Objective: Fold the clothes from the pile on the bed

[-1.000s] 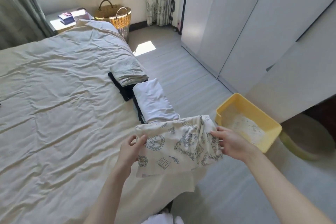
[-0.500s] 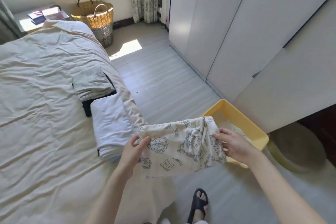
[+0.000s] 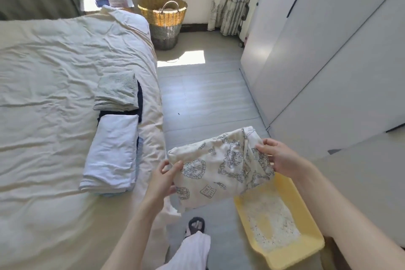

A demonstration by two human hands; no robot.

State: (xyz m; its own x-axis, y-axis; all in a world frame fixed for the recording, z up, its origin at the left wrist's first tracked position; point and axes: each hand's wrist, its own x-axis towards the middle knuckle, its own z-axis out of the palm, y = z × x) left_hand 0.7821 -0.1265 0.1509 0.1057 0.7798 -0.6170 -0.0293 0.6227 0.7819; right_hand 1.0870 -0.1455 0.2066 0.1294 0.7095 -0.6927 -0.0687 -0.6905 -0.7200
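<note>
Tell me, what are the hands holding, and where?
A folded printed cloth: left hand pinches its left edge, right hand grips its right edge.

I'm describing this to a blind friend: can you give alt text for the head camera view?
Two hands, left hand and right hand, hold a folded patterned cloth above the floor beside a bed bearing folded clothes.
</note>
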